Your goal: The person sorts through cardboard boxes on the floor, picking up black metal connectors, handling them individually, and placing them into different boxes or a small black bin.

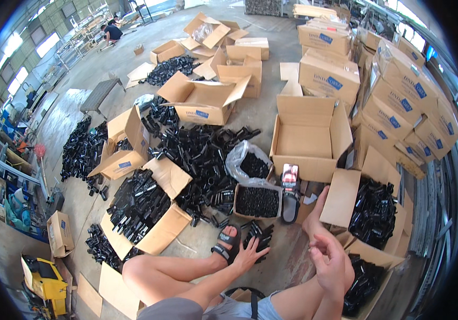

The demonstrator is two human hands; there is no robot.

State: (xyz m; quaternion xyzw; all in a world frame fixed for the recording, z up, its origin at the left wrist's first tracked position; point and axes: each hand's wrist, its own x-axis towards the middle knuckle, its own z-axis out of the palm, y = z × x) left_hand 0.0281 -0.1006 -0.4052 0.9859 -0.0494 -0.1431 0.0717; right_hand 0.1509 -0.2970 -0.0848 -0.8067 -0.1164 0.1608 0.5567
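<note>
My left hand (251, 255) reaches low beside my sandalled foot, fingers spread out. Its fingertips rest at a small heap of short black tubular pieces (258, 234) on the floor. My right hand (329, 262) is raised above my right knee with its fingers curled in, thumb near the fingertips. Whether something small sits in that pinch, I cannot make out. Just ahead stands a small carton (236, 200) filled with tiny black parts. Behind it a clear plastic bag (233, 166) holds more of them. A loose black sandal (290, 205) lies to the right of the carton.
Large heaps of black tubular pieces (202, 160) spread ahead. A carton of them (341, 197) stands at my right. An open cardboard box (306, 168) sits beyond the sandal, with stacked cartons (394, 101) farther right. A yellow case (50, 285) is at left; a person (113, 33) crouches far off.
</note>
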